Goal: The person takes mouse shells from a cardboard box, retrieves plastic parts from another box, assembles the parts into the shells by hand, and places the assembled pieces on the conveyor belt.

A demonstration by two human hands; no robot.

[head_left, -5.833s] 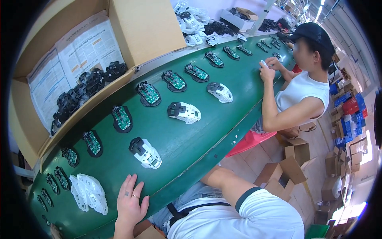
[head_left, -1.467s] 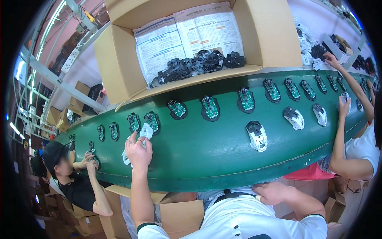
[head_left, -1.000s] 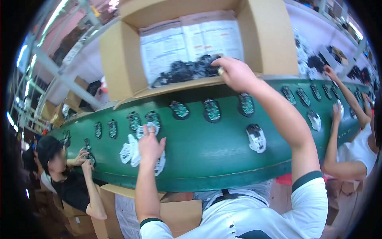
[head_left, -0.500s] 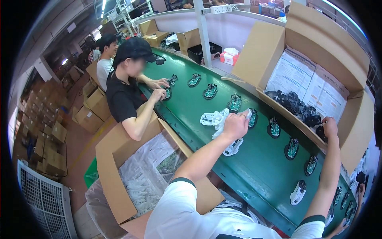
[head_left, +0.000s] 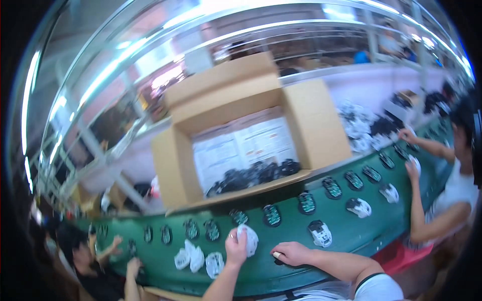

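Observation:
My left hand (head_left: 235,250) is closed around a white mouse shell (head_left: 251,242), held up over the green conveyor belt (head_left: 296,281). Just to its right, low over the belt's near side, my right hand (head_left: 295,254) is closed with a light wrap on one digit. A small black part (head_left: 277,261) shows under its fingertips; blur hides its exact shape. Beyond my hands, mouse bases with green circuit boards (head_left: 271,215) lie in a row along the belt. Loose white mouse shells (head_left: 215,265) and crumpled-looking white pieces (head_left: 191,257) rest left of my left hand.
An open cardboard box (head_left: 175,160) with black parts (head_left: 256,175) stands behind the belt. White-and-black mouse pieces (head_left: 320,234) lie to the right. One co-worker (head_left: 452,180) works at the right, another (head_left: 85,256) at the left. White and black parts (head_left: 359,125) are piled at back right.
The view has swung right. My right hand has come from the box of black parts to the belt, beside my left hand. My left hand now holds the shell raised.

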